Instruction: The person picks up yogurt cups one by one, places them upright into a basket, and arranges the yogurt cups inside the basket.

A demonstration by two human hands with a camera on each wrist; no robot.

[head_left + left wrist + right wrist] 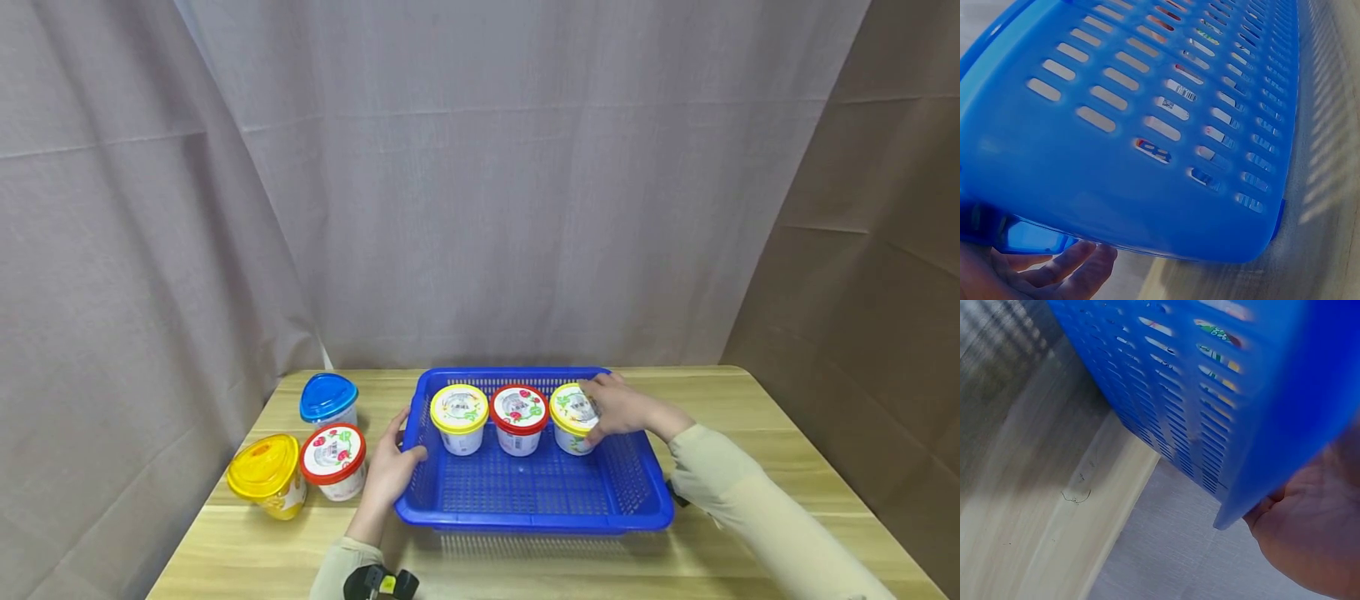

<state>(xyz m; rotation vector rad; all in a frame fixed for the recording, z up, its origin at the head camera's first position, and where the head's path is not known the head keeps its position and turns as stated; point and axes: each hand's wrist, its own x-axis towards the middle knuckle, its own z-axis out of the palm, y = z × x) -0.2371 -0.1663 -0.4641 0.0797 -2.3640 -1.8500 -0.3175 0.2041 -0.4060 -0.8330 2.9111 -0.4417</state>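
Observation:
A blue plastic basket (525,523) with slotted walls holds three white tubs in a row along its back. The left tub (459,408) and the right tub (572,408) have yellow lids, and the middle tub (519,408) has a red one. My left hand (392,471) grips the basket's left rim, thumb over the top; in the left wrist view its fingers (1088,265) curl beneath the rim outside. Reaching over the right wall, my right hand (618,407) holds the right tub by its lid's right side. The basket wall hides those fingertips in the right wrist view.
Left of the basket on the wooden table (720,417) stand a blue-lidded tub (328,398), a red-lidded tub (333,458) and a yellow tub (266,471) with a yellow lid. Grey curtain (510,208) hangs behind the table's back edge.

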